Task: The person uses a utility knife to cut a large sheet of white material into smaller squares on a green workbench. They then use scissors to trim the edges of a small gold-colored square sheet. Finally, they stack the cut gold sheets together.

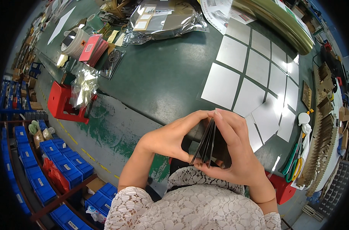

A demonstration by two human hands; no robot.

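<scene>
Close to my body, in front of the table edge, I hold a small stack of thin dark plates (209, 142) upright between both hands. The plates fan slightly apart, their edges toward me. My left hand (174, 134) grips the stack's left side, fingers at the top and thumb at the bottom. My right hand (236, 147) wraps the right side, fingertips meeting the left ones at the top edge. Beyond my hands, white square sheets (220, 85) lie in rows on the green table (163, 73). A few of the nearest ones overlap.
A roll of olive film (278, 23) and a plastic-wrapped pack (163, 23) lie at the back. A white bucket (75, 43) and pink cards (93, 50) stand far left. Green-handled scissors (291, 163) lie right. A red stool (63, 103) and blue bins (40, 180) are left.
</scene>
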